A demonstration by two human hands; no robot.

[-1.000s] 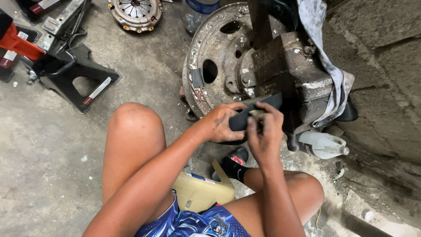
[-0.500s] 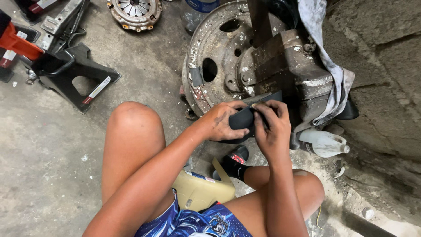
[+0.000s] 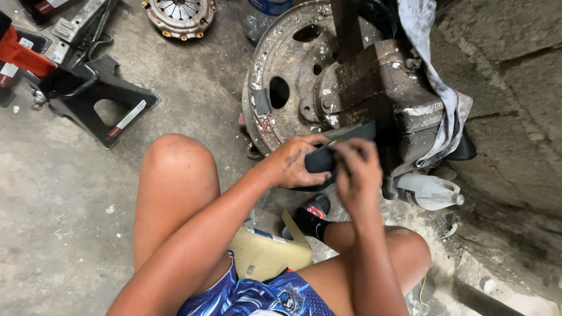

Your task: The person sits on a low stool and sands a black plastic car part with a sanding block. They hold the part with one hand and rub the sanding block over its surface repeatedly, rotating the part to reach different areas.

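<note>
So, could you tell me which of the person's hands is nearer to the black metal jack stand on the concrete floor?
Left. The left hand grips a dark curved part beside the rusty wheel rim, right of the black metal jack stand; the right hand is farther right.

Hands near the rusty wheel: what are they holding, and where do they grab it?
Left hand grips a dark curved piece by its near end; right hand pinches its top edge. What it is cannot be told.

Wheel rim ahead of knees; jack stand far left; plastic bottle right; clutch plate behind.
</note>
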